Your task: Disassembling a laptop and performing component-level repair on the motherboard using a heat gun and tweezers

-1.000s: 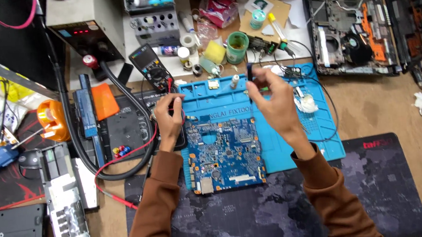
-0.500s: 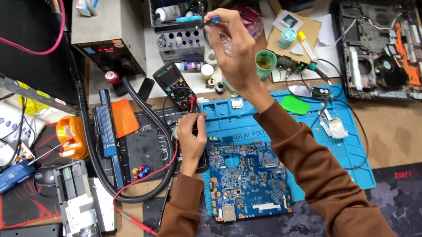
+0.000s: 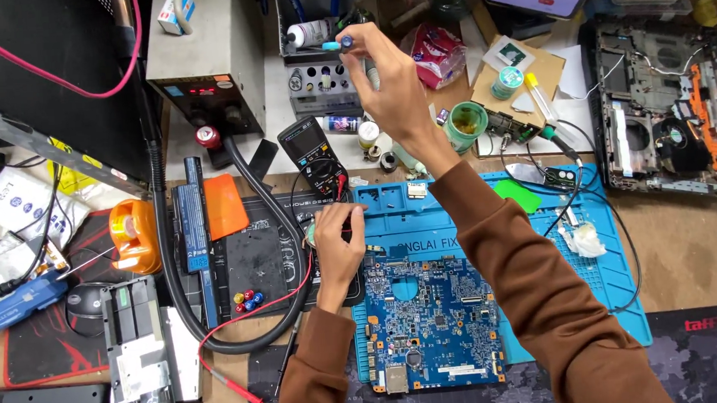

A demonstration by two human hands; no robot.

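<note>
the right hand [image 3: 389, 83] is raised over the back of the worktop [image 3: 710, 246], its fingertips pinched narrow on a small blue-tipped tool [image 3: 337, 43], held just in front of a grey parts rack [image 3: 324, 90]. the left hand [image 3: 337, 238] rests curled at the upper left corner of the blue circuit board [image 3: 432, 321], fingers closed round a small pale round thing that i cannot make out. the board lies flat on the blue work mat [image 3: 595, 278], its left edge near the mat's left edge and its lower edge over the dark pad [image 3: 700, 363] below. a multimeter [image 3: 316, 156] sits just behind the left hand, its red lead [image 3: 242, 325] looping down to the left. the ground between the two hands is crowded with small pots and a green jar [image 3: 465, 125]. the mat's right half is more open, with only a crumpled white wipe [image 3: 581, 239] and thin wires. an opened laptop base [image 3: 672, 108] fills the far right edge, and an orange tape roll [image 3: 132, 236] sits to the left.
</note>
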